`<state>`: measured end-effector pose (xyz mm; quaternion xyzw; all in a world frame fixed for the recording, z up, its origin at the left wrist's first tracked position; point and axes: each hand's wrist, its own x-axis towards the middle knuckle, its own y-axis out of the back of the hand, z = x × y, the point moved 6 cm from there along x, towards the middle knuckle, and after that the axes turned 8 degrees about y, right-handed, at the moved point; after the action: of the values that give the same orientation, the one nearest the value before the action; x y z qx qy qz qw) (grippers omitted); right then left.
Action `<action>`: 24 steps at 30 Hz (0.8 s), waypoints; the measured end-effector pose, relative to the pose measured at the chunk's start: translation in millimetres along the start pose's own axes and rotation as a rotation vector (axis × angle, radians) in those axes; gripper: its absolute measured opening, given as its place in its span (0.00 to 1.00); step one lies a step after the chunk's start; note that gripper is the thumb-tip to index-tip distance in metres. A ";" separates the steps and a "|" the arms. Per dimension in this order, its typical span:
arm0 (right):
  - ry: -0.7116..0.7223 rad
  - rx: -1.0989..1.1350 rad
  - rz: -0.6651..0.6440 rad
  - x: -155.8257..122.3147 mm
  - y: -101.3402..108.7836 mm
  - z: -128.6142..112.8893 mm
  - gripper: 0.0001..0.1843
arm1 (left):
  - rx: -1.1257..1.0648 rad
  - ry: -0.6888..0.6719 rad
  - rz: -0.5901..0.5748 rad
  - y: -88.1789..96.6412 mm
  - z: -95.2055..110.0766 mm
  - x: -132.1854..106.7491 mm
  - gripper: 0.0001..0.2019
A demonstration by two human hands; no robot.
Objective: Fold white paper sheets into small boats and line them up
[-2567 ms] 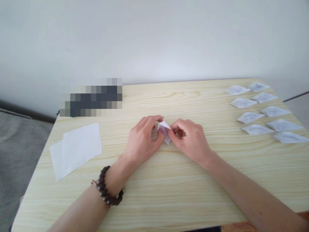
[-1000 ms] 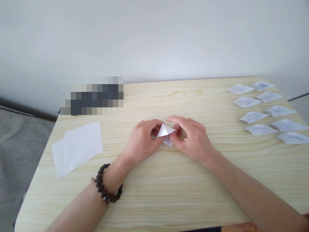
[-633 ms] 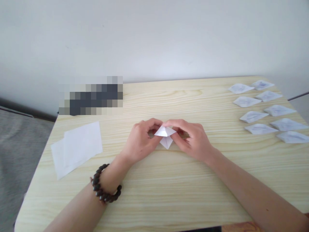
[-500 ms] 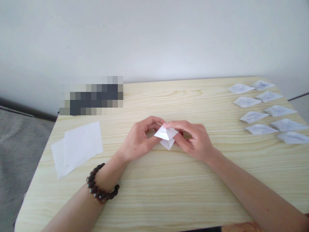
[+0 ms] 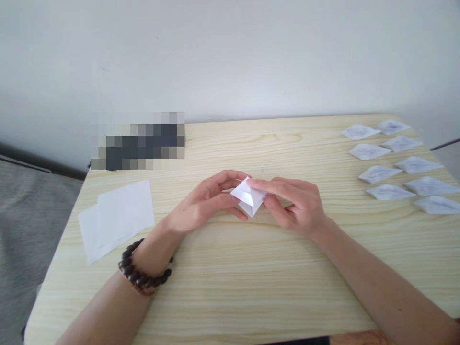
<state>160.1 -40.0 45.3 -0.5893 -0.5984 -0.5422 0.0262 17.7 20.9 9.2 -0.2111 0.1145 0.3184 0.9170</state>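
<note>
A small white folded paper piece sits between my two hands over the middle of the light wooden table. My left hand, with a dark bead bracelet on its wrist, has turned palm-up and pinches the paper's left side between thumb and fingers. My right hand grips the right side, its forefinger stretched across the top of the fold.
Several finished folded paper shapes lie in two rows at the table's far right. Flat white sheets are stacked at the left. A pixelated dark patch lies at the back left. A white wall rises behind the table.
The paper has been opened out and turned between my fingers. My left hand has rolled from knuckles-up to palm-up, and my right forefinger has stretched over the paper.
</note>
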 end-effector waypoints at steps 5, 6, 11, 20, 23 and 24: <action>0.073 -0.101 -0.035 2.7 1.3 -0.4 0.19 | -0.053 0.015 0.020 4.6 -3.0 2.6 0.16; 0.081 -0.106 -0.048 3.0 0.8 -0.5 0.20 | -0.038 0.008 0.021 4.4 -2.6 2.6 0.16; 0.087 -0.114 -0.078 3.3 -0.8 0.0 0.21 | 0.042 -0.046 0.046 0.5 2.3 1.4 0.15; -0.024 0.074 -0.067 2.0 -0.3 4.4 0.17 | 0.072 -0.063 0.097 2.6 0.0 5.3 0.17; -0.106 0.122 -0.031 1.2 -0.2 7.8 0.15 | 0.110 -0.084 0.142 2.8 0.9 5.8 0.17; -0.130 0.118 -0.020 0.7 -0.3 9.2 0.14 | 0.122 -0.094 0.153 2.6 1.7 5.7 0.17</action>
<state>165.2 -33.2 41.8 -0.6148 -0.6354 -0.4669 0.0165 20.6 26.5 7.9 -0.1305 0.1065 0.3897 0.9054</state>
